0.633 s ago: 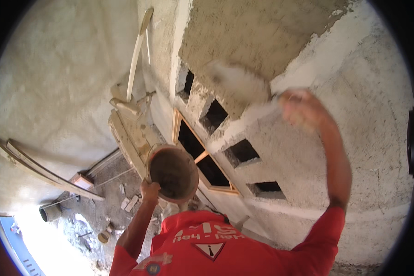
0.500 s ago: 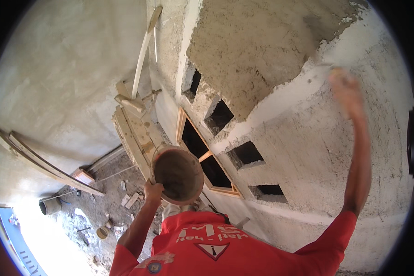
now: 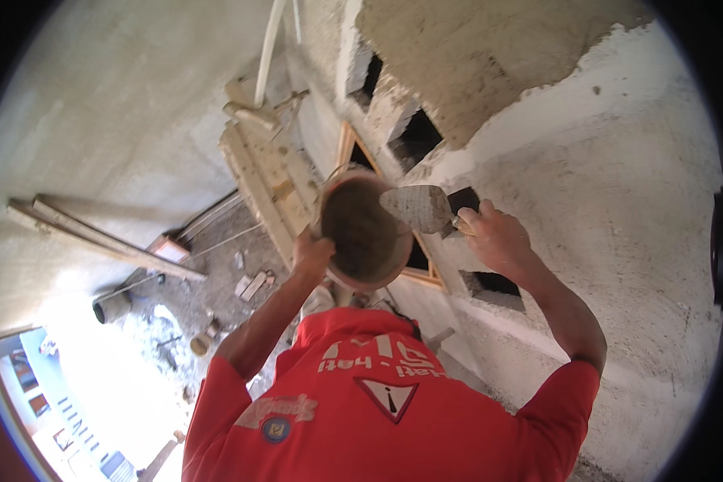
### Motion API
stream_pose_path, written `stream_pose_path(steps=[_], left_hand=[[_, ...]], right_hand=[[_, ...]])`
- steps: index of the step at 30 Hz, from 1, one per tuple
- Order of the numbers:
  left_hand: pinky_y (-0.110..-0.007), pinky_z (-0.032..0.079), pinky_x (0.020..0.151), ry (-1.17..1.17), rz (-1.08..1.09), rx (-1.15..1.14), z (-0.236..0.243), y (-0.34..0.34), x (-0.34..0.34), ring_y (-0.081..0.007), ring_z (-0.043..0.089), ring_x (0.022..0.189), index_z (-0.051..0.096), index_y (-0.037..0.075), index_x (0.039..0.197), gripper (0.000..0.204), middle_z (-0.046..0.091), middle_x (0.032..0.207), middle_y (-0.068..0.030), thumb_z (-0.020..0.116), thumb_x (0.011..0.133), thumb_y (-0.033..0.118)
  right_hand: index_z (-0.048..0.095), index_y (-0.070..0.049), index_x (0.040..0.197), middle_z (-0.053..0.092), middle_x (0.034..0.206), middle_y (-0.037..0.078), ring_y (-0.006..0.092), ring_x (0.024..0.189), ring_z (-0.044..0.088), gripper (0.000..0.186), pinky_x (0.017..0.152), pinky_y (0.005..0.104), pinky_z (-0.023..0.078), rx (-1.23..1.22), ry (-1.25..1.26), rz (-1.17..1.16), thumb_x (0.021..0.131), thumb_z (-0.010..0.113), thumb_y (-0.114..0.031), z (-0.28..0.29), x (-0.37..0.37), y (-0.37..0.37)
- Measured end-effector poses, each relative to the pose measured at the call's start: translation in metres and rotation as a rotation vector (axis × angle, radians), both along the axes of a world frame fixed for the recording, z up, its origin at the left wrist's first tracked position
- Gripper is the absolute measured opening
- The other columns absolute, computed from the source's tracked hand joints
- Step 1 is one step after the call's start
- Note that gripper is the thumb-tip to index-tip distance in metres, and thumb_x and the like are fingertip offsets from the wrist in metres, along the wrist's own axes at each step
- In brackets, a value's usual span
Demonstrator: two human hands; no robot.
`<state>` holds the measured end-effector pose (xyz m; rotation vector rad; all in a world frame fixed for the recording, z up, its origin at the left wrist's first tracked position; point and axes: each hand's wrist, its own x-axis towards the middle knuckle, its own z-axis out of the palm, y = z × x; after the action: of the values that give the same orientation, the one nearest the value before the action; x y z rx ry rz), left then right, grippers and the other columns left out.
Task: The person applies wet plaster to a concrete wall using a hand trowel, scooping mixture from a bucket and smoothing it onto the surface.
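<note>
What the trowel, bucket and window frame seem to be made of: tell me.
Trowel: the flat, thin blade looks like metal, dulled by greyish smears; its handle, mostly covered by the right hand, is unclear. Bucket: likely plastic, matte, judging by the orange-toned rim, with grey residue inside. Window frame: apparently wood, suggested by its straight tan bars; finish uncertain.

The bucket [image 3: 388, 271] is held at its left rim by the left hand [image 3: 312, 253], with mortar [image 3: 360, 233] contained inside. The trowel [image 3: 420, 209] is held by the right hand [image 3: 498, 238], to the bucket's right, its blade pointed left and seen over the rim. Farther right, the wall [image 3: 618, 241] is pierced by a row of openings [image 3: 418, 136], beyond which plaster [image 3: 482, 64] is spread. The window frame [image 3: 345, 146] is partly hidden behind the bucket. Planks [image 3: 251, 181] are laid to its left; boards [image 3: 112, 247] are placed before the left-hand wall [image 3: 136, 96].
</note>
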<state>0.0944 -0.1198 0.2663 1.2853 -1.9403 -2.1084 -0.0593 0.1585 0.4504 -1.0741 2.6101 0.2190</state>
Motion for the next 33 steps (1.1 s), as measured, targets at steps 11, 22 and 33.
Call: stream_pose_path(steps=[11, 22, 33], left_hand=[[-0.033, 0.049, 0.065, 0.102, -0.133, -0.003, 0.029, 0.008, -0.029, -0.0188, 0.06, 0.071, 0.064, -0.004, 0.111, 0.043, 0.064, 0.079, -0.0093, 0.059, 0.069, 0.003], [-0.033, 0.044, 0.049, 0.058, -0.042, 0.099, 0.036, -0.001, -0.013, -0.0181, 0.057, 0.062, 0.062, 0.0, 0.117, 0.046, 0.064, 0.081, -0.0093, 0.064, 0.07, 0.005], [-0.035, 0.053, 0.069, 0.069, 0.051, 0.057, 0.021, -0.009, -0.008, -0.0226, 0.062, 0.075, 0.061, -0.003, 0.122, 0.054, 0.066, 0.09, -0.0118, 0.056, 0.068, -0.001]], right_hand=[[0.062, -0.005, 0.111, 0.069, 0.091, 0.023, 0.0413, 0.09, 0.068, 0.027, 0.078, 0.05, 0.056, -0.131, -0.323, -0.084, 0.089, 0.064, -0.021, -0.123, 0.039, -0.028], [0.063, -0.006, 0.122, 0.07, 0.091, 0.025, 0.0443, 0.089, 0.067, 0.047, 0.08, 0.0513, 0.054, -0.43, -0.401, -0.176, 0.083, 0.071, -0.031, -0.138, 0.049, -0.002], [0.061, 0.0, 0.11, 0.069, 0.083, 0.02, 0.0312, 0.076, 0.07, 0.04, 0.072, 0.0409, 0.055, -0.552, -0.148, 0.008, 0.078, 0.075, -0.019, 0.122, -0.01, -0.025]])
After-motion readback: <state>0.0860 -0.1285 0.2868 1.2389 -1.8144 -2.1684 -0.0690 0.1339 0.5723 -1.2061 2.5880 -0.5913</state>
